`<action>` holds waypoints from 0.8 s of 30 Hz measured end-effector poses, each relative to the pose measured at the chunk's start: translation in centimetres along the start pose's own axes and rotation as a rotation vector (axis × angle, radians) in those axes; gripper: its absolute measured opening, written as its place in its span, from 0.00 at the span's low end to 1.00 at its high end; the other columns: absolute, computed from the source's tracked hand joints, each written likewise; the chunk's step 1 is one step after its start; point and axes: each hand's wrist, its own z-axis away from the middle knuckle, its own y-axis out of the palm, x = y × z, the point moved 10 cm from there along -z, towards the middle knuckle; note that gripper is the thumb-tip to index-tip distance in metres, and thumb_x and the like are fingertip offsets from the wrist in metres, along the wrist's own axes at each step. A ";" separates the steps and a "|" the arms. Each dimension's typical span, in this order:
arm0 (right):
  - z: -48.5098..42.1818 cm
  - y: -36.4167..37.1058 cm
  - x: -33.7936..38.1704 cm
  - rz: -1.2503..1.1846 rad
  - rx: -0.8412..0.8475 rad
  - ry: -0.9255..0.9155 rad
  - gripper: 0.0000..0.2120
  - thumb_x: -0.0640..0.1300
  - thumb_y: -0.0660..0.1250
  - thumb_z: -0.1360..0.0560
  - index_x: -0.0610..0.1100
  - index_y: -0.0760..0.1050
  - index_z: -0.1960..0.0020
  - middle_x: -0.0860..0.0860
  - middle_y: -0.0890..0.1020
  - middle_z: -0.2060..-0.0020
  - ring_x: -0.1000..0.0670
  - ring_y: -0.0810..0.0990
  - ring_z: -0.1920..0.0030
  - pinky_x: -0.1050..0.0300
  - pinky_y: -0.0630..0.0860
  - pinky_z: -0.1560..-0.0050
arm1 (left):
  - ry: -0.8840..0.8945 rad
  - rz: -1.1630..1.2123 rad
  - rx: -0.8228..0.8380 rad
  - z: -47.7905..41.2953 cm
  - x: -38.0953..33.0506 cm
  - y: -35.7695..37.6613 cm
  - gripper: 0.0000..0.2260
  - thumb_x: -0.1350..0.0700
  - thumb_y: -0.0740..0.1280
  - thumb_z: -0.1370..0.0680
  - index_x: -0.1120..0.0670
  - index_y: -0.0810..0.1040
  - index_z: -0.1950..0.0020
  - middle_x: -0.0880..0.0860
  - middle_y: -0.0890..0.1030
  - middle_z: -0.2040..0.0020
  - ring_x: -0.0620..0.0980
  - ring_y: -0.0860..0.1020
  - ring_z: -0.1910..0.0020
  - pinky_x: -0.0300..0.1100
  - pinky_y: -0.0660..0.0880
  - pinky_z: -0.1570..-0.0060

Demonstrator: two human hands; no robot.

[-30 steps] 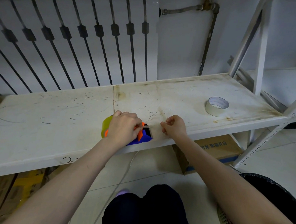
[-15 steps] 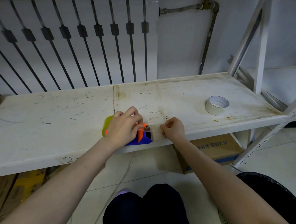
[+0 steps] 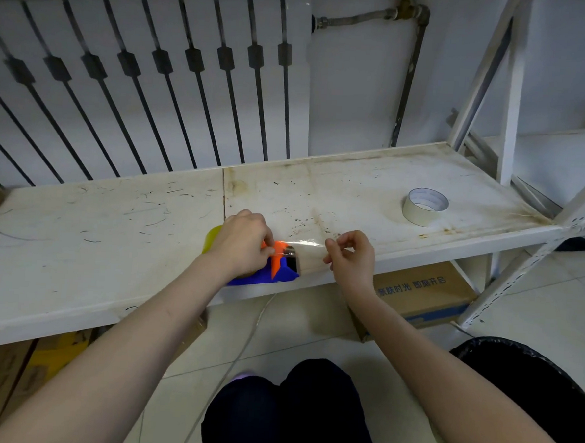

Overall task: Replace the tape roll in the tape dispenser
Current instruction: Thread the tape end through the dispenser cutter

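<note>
A blue and orange tape dispenser [image 3: 278,270] lies at the front edge of the white shelf [image 3: 94,243]. My left hand [image 3: 243,242] presses down on it and covers most of its yellowish tape roll [image 3: 211,238]. My right hand [image 3: 350,255] pinches the free end of a clear tape strip [image 3: 308,244], which stretches from the dispenser's mouth to my fingers. A second, nearly used-up white roll [image 3: 425,207] stands apart on the shelf's right side.
A radiator [image 3: 149,82] stands behind the shelf, with a pipe [image 3: 407,77] to its right. Cardboard boxes [image 3: 420,290] sit under the shelf. A black-lined bin [image 3: 530,393] is at the lower right. Shelf uprights [image 3: 511,97] rise on the right.
My right hand has moved right and drawn a clear strip of tape out of the dispenser. My left hand stays on the dispenser.
</note>
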 end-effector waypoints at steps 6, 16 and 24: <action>0.9 -0.3 1.5 -0.081 -0.058 -0.087 0.10 0.37 0.66 0.24 0.47 0.68 0.59 0.50 0.74 0.64 0.56 0.77 0.70 0.62 0.75 0.66 | -0.055 0.108 0.070 0.2 0.6 -0.1 0.10 0.51 0.63 0.28 0.51 0.84 0.56 0.54 0.82 0.52 0.56 0.76 0.48 0.49 0.74 0.46; -0.4 0.8 3.4 0.158 -0.036 -0.062 0.05 0.45 0.62 0.22 0.48 0.67 0.55 0.49 0.77 0.58 0.46 0.81 0.56 0.50 0.79 0.53 | -0.120 0.231 0.073 -0.1 2.5 -0.5 0.12 0.56 0.70 0.27 0.53 0.81 0.44 0.52 0.81 0.44 0.52 0.76 0.43 0.43 0.72 0.45; 0.0 1.4 2.8 -0.043 0.132 0.128 0.23 0.36 0.75 0.33 0.41 0.64 0.46 0.51 0.70 0.60 0.57 0.78 0.62 0.64 0.74 0.56 | -0.218 0.316 0.033 -1.0 2.4 -0.4 0.04 0.60 0.67 0.25 0.57 0.82 0.54 0.53 0.83 0.51 0.51 0.78 0.51 0.42 0.73 0.52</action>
